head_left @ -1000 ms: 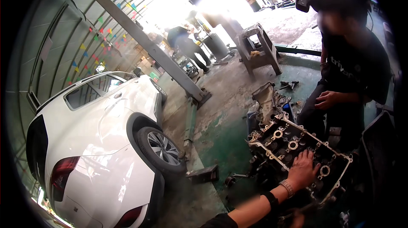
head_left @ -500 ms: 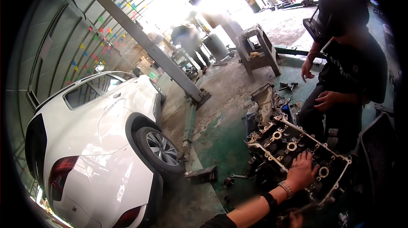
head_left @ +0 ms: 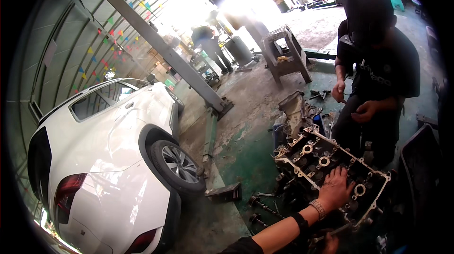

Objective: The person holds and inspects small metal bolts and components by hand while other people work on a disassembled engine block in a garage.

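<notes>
at the far left a white car [head_left: 109,159] sits on the workshop floor, its rear wheel [head_left: 177,164] beside the base of a grey lift post [head_left: 161,48], with loose tools and a camshaft-like rod [head_left: 265,205] scattered on the green floor [head_left: 246,145] further right. next comes the cylinder head [head_left: 331,169], a long metal casting lying tilted on the floor, its round bores facing up. the person's left hand [head_left: 336,188] rests flat on its near middle, fingers spread and lightly curled over the top face, gripping nothing that i can make out (palm down, more pressing than holding). the right hand [head_left: 329,243] barely shows at the lower edge, just below the casting, and i cannot tell whether it is closed or what it touches. to do this well, i judge the left hand should keep its weight steady so the casting does not rock, with fingertips clear of the sharp-edged bores. further right a co-worker in dark clothes [head_left: 383,69] crouches just behind the casting, both hands held close together in front of the body, well above it.
</notes>
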Demonstrator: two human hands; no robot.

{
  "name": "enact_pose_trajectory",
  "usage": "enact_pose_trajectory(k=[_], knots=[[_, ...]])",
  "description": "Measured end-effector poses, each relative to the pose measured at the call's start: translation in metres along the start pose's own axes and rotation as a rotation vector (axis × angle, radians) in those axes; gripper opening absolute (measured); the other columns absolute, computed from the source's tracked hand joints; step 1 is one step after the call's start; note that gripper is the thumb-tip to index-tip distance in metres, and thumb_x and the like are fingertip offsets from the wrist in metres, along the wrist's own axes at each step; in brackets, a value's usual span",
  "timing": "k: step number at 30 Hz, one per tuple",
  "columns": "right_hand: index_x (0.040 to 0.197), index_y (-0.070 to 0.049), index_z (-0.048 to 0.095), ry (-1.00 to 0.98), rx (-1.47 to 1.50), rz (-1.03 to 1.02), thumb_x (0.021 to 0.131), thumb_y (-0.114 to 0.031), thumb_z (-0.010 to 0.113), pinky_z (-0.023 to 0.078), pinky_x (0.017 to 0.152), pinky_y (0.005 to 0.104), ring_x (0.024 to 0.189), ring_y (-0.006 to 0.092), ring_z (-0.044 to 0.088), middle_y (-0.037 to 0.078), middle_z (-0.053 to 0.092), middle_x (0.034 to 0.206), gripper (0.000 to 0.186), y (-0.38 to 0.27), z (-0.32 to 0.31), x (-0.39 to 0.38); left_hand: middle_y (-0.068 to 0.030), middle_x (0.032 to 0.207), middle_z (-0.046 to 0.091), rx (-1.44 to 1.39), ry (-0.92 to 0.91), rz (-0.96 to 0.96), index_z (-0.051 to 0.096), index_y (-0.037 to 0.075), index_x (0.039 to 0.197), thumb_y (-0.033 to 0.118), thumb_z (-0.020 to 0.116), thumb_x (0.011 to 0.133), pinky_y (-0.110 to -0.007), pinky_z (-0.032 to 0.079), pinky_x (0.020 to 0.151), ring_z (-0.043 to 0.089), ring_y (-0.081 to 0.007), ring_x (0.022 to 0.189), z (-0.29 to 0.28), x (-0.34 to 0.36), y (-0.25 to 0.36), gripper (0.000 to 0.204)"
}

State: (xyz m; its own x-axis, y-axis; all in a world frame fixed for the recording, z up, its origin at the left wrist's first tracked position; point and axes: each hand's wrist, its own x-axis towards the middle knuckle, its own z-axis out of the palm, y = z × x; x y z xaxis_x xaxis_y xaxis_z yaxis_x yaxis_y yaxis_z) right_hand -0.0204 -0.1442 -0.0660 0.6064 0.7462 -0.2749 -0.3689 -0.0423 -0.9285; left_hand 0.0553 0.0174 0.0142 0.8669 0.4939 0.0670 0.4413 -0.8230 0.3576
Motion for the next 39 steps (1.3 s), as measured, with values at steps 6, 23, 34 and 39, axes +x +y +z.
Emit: enact_pose_trajectory(k=[6,23,34,39], knots=[[0.117,-0.001,0.057,0.008,0.044,0.001,0.093,-0.020,0.052,0.046,0.086,0.0413,0.099,0.0299,0.059,0.018,0.062,0.109,0.031,0.0011,0.0003,0.0017,-0.0250,0.130,0.047,0.017,0.006,-0.001,0.042,-0.007,0.130,0.036,0.055,0.091,-0.043,0.035,0.103,0.045,-0.0378,0.121,0.0001,-0.0001,0.0002,0.059],[0.116,0.000,0.057,0.028,0.143,0.008,0.093,-0.021,0.051,0.047,0.083,0.0390,0.095,0.0284,0.059,0.018,0.063,0.106,0.031,0.0059,0.0023,0.0032,-0.0254,0.130,0.048,0.006,-0.020,-0.007,0.041,-0.008,0.130,0.036,0.055,0.091,-0.043,0.035,0.103,0.045,-0.0378,0.121,-0.0029,-0.0002,0.0016,0.060],[0.115,0.000,0.057,0.044,0.188,0.006,0.094,-0.022,0.050,0.047,0.080,0.0375,0.093,0.0275,0.060,0.018,0.063,0.104,0.031,0.0072,0.0033,0.0034,-0.0254,0.129,0.048,0.009,-0.043,-0.017,0.042,-0.008,0.130,0.036,0.055,0.091,-0.043,0.036,0.103,0.045,-0.0376,0.121,-0.0036,-0.0001,0.0024,0.060],[0.115,0.000,0.057,0.047,0.202,0.006,0.094,-0.022,0.050,0.048,0.079,0.0368,0.091,0.0271,0.060,0.018,0.063,0.103,0.031,0.0075,0.0031,0.0036,-0.0252,0.128,0.049,-0.007,-0.013,-0.014,0.042,-0.008,0.129,0.036,0.055,0.091,-0.043,0.037,0.102,0.045,-0.0372,0.120,-0.0024,0.0002,0.0013,0.060]])
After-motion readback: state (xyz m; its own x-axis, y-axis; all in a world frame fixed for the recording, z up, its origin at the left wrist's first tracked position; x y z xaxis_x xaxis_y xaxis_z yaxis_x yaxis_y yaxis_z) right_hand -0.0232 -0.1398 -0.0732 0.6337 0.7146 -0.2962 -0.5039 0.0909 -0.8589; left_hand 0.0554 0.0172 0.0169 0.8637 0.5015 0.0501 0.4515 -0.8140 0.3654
